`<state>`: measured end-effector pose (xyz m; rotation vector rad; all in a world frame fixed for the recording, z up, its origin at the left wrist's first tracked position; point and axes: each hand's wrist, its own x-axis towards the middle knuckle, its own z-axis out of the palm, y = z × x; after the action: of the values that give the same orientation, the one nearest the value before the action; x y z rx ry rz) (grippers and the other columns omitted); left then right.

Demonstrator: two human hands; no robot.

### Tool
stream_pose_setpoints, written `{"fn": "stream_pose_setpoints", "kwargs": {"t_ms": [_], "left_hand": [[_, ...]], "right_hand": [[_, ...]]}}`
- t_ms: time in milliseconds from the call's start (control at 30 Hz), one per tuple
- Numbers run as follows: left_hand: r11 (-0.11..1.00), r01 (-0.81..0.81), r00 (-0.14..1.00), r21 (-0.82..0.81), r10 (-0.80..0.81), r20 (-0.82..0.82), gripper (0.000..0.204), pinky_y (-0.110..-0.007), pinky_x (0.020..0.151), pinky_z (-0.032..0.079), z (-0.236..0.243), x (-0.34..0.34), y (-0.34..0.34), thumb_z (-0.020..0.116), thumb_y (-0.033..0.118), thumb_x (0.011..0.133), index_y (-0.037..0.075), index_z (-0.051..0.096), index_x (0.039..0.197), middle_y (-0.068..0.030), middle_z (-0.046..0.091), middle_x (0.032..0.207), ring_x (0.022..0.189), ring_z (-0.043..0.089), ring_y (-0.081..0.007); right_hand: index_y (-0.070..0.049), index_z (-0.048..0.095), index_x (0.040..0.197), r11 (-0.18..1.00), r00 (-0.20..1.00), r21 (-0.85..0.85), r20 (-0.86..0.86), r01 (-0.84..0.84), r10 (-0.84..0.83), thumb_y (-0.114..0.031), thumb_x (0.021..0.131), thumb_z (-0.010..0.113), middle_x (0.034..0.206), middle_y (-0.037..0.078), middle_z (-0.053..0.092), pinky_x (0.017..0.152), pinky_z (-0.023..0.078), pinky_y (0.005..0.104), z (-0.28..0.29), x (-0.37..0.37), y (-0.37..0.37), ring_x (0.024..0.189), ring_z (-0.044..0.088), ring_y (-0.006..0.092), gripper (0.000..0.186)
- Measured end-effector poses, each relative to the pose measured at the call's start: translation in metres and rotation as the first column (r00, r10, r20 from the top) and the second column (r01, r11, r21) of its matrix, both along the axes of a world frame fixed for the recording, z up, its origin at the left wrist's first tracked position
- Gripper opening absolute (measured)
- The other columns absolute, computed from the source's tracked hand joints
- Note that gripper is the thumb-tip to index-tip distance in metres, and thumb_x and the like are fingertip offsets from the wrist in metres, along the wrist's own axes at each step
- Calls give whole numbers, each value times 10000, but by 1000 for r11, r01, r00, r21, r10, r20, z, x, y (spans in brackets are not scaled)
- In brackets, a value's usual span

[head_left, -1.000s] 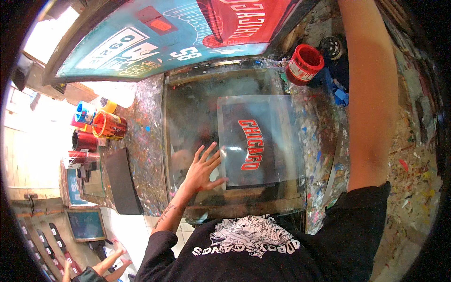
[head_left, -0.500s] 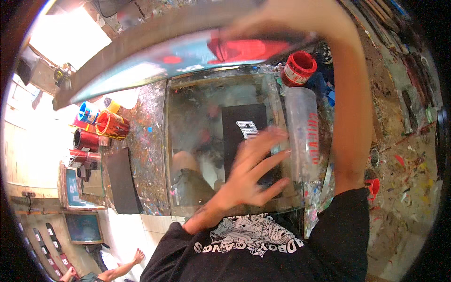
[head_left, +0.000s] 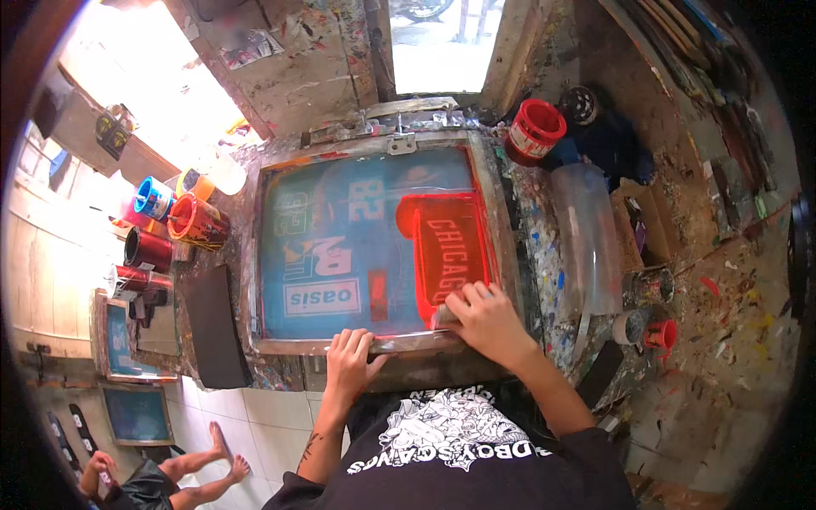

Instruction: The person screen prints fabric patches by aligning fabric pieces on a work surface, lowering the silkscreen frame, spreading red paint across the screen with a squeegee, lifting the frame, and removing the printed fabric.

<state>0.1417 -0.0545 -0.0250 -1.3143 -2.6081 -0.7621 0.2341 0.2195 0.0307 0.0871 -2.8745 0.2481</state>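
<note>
A silk-screen frame (head_left: 316,255) with blue mesh lies flat on the bench in front of me, hinged at its far edge. Red ink (head_left: 446,246) covers a block of lettering on its right side. My left hand (head_left: 348,364) has its fingers curled over the near rail of the frame. At the lower end of the red patch, my right hand (head_left: 491,327) is closed around a small greyish squeegee (head_left: 443,316), mostly hidden by the fingers. The black cloth piece seen earlier is hidden under the screen.
Ink tubs (head_left: 197,223) cluster at the left, beside a dark cloth strip (head_left: 217,323). A red tub (head_left: 535,132) stands at the far right, near a clear plastic sheet (head_left: 586,238) and a cardboard box (head_left: 643,223). Another person's bare legs (head_left: 200,472) show at lower left.
The raised screen has come down flat over the glass and the black cloth. My left hand has moved from above the cloth to the near rail; my right has come down to the red ink.
</note>
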Motion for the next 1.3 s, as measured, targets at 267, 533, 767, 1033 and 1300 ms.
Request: {"fn": "stream_pose_setpoints", "kwargs": {"t_ms": [267,533,767,1033,1300], "left_hand": [[1000,17,1000,23,-17,4,456,-418,806,485,0,1,3,892,258,643,37,672,976,-91,668,1011,931,616,-296],[1000,-10,1000,1,10,19,480,-416,830,481,-8,5,6,900,223,618,42,678,1003,-88,672,1031,948,615,-292],[1000,-24,998,-20,25,61,461,-423,842,477,2,7,2,892,208,634,39,667,999,-94,665,1025,949,611,-298],[1000,11,1000,6,-11,22,419,-429,816,481,-2,2,6,874,241,680,36,658,975,-97,648,971,913,607,-307],[998,50,999,28,-49,-22,452,-410,803,488,32,-4,1,886,268,689,24,669,1001,-104,671,1004,906,614,-304]], "right_hand": [[-127,625,981,982,976,160,-204,105,-72,-361,902,705,917,89,617,787,498,478,-34,-108,45,948,635,277,260],[-105,613,1047,998,998,8,32,57,-57,-482,892,696,959,123,698,788,544,490,-16,-179,111,933,693,358,417],[-153,615,928,984,985,156,-160,89,-63,-235,885,654,815,51,617,706,528,404,-37,-58,23,799,657,233,101],[-104,588,991,985,987,123,-114,124,-110,-178,885,648,947,56,632,773,508,398,-35,42,-24,948,663,228,143],[-84,605,1249,979,980,-68,67,193,-189,-389,856,756,1173,175,545,983,439,464,37,52,-43,1159,531,332,521]]}}
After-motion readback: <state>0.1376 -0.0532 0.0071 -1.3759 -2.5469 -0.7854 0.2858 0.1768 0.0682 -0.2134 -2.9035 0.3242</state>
